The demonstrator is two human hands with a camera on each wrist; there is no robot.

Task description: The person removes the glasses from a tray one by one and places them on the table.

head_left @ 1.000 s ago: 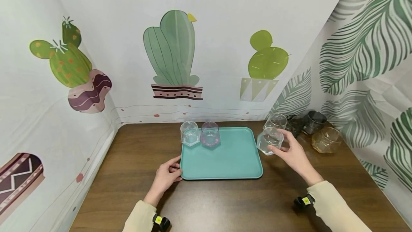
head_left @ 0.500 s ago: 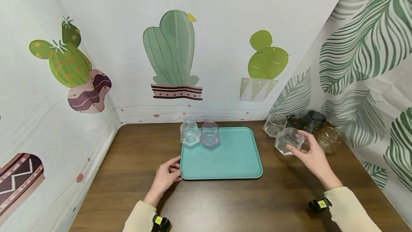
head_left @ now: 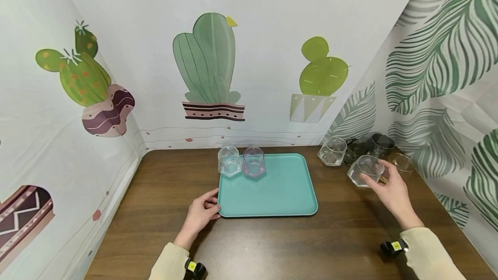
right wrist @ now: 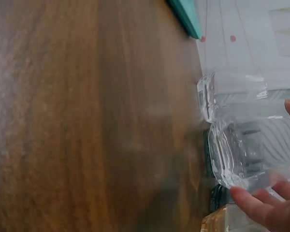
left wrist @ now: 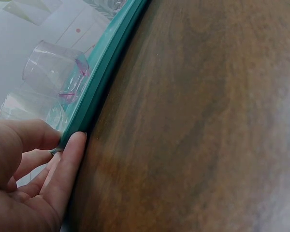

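My left hand (head_left: pixel 200 216) pinches the front left corner of a turquoise tray (head_left: pixel 268 198); the left wrist view shows thumb and fingers at its rim. On the tray's back left part stand a clear glass (head_left: pixel 229 165) and, beside it, a pink-tinted glass (head_left: pixel 254 167). To the right of the tray, my right hand (head_left: pixel 396 193) holds another clear glass (head_left: pixel 363 172), thumb on the near side and fingers around the far side. Seen from the right wrist, this glass (right wrist: pixel 227 154) has a thick faceted base.
Behind the held glass stand a clear glass (head_left: pixel 332 152), a dark glass (head_left: pixel 353 152) and a black one (head_left: pixel 380 144). An amber glass (head_left: pixel 402 165) is partly hidden behind my right hand. A patterned cloth wall (head_left: pixel 268 111) borders the wooden table (head_left: pixel 272 245).
My right hand has carried the clear glass to the right, from beside the tray's right edge to in front of the dark and amber glasses. The left hand and tray stay put.
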